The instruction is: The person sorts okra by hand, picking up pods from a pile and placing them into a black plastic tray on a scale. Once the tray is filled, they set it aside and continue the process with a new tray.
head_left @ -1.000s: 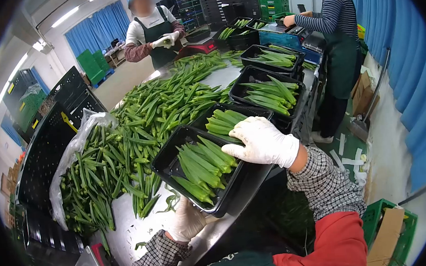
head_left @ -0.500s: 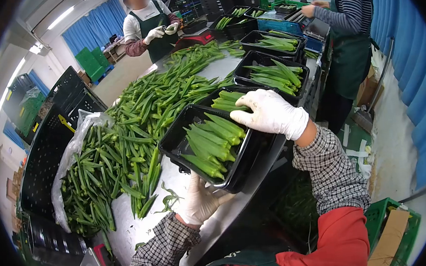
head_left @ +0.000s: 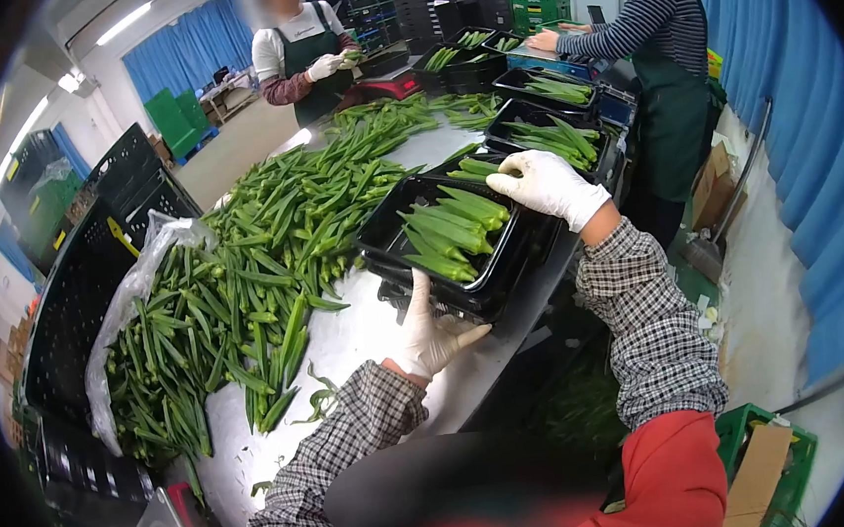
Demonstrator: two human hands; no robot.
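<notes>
Head view: your right hand [head_left: 547, 189] partly hides the far-right side of the black plastic tray [head_left: 383, 238] of green okra pods [head_left: 447, 230] — its grip can't be made out. Your left hand [head_left: 426, 340], grip spread wide, is at the tray's near side.

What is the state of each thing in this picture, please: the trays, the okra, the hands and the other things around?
nearest tray: uncovered, partly filled
okra in nearest tray: laid side by side
loose okra: heaped, unpacked
left hand: gloved, fingers spread
right hand: gloved, fingers bent; grip unclear
tabletop: partly covered
clear plastic sheet: crumpled
right-side blue curtain: hanging in folds
</notes>
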